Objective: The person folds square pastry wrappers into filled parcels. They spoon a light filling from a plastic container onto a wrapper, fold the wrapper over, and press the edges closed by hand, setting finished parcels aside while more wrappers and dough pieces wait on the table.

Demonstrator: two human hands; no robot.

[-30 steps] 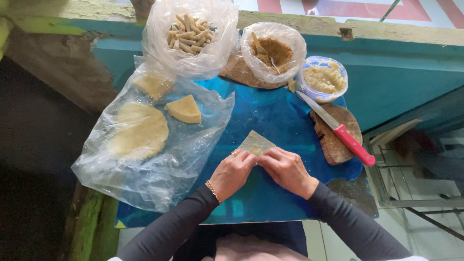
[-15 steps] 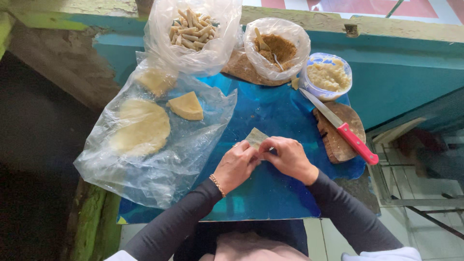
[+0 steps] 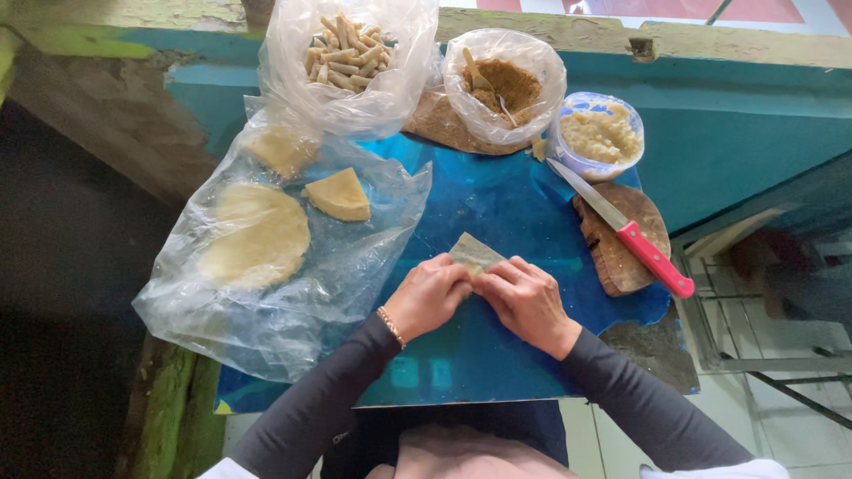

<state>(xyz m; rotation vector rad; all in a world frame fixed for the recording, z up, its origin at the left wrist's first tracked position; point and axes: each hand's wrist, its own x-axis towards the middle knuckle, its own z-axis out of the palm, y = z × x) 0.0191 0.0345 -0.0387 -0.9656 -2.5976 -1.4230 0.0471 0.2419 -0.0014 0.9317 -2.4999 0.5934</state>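
Pale dough wrapper [image 3: 475,252] is pinched by the fingers of both the left hand [image 3: 429,294] and the right hand [image 3: 525,299], mid-roll on the blue desk [image 3: 497,200]. Next, I judge, comes a tight, even tuck forward.

Both hands, the left hand [image 3: 430,295] and the right hand [image 3: 525,302], meet on a wrapper piece [image 3: 475,253] on the counter [image 3: 497,355]. Left of the hands lies a plastic sheet [image 3: 266,319] bearing a round wrapper [image 3: 256,235] and a wedge of wrapper [image 3: 338,195]. Beyond the hands sit a bag of rolls [image 3: 348,53], a bag of filling [image 3: 506,84] and a tub [image 3: 599,135]. Right of the hands, a knife [image 3: 621,229] rests on a board [image 3: 621,239].
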